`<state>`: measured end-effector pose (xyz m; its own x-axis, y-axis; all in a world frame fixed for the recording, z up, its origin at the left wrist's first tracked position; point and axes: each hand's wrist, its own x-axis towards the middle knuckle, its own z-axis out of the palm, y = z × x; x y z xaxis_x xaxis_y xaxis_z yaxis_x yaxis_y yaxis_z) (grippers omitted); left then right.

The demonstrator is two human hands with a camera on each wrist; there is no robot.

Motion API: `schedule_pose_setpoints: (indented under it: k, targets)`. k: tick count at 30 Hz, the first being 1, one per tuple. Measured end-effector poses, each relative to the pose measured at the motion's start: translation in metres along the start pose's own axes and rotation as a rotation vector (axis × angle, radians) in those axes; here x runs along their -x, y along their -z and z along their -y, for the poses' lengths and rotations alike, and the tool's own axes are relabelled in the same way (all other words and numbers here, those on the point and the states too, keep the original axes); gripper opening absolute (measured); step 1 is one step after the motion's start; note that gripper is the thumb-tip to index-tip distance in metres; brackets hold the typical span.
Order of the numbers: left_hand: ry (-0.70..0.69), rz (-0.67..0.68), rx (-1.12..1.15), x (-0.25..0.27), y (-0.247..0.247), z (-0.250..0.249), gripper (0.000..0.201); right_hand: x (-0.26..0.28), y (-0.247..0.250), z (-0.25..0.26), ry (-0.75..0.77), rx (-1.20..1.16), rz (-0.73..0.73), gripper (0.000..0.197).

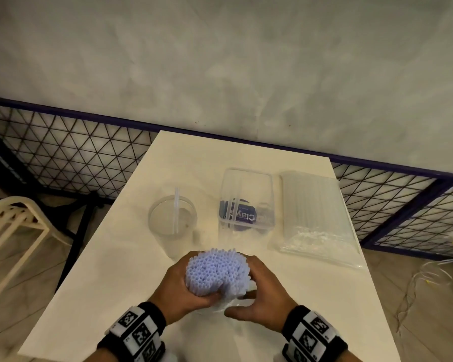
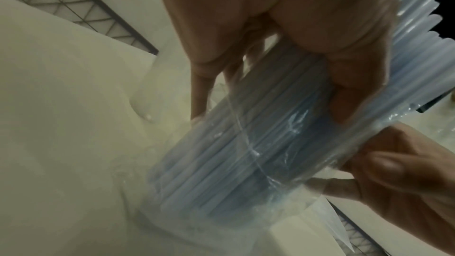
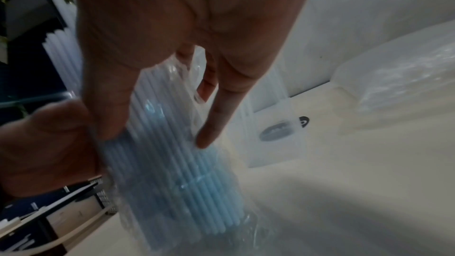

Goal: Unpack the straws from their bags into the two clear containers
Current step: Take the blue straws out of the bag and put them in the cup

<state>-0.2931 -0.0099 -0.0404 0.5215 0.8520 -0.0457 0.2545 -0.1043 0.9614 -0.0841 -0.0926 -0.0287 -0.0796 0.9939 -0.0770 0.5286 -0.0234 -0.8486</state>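
Note:
A thick bundle of pale blue straws [image 1: 217, 270] stands upright on the white table [image 1: 110, 278] near its front edge, its lower part still in a clear bag [image 2: 278, 163]. My left hand [image 1: 178, 290] grips the bundle from the left. My right hand [image 1: 262, 296] holds the bag's plastic on the right, thumb and fingers [image 3: 214, 124] around it. Beyond them a round clear cup [image 1: 171, 226] holds one straw [image 1: 176, 210]. To its right a rectangular clear container [image 1: 246, 172] holds two straws.
A second, sealed bag of clear straws [image 1: 314, 215] lies flat at the table's right edge. A black wire-mesh fence [image 1: 76, 152] runs behind the table. A cream chair [image 1: 11, 226] stands to the left, and loose cables [image 1: 429, 273] lie on the floor to the right.

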Motion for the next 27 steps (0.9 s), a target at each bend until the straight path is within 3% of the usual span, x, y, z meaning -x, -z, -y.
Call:
schedule_pose_setpoints:
  k: [7, 11, 14, 24, 27]
  targets:
    - [0.013, -0.156, -0.002, 0.018, 0.057, 0.009, 0.072, -0.026, -0.008, 0.056, 0.113, 0.131, -0.070, 0.086]
    - [0.013, -0.163, 0.052, 0.024, 0.082, 0.010, 0.072, -0.047, -0.022, 0.075, 0.171, 0.171, -0.032, 0.074]
    - [0.023, -0.154, 0.122, 0.029, 0.096, 0.012, 0.084, -0.060, -0.038, 0.083, 0.188, 0.182, -0.009, 0.063]
    - [0.044, -0.155, 0.189, 0.035, 0.127, 0.020, 0.092, -0.078, -0.059, 0.106, 0.208, 0.089, -0.035, 0.018]
    - [0.044, -0.151, 0.162, 0.033, 0.136, 0.023, 0.091, -0.082, -0.064, 0.109, 0.192, 0.049, -0.074, 0.018]
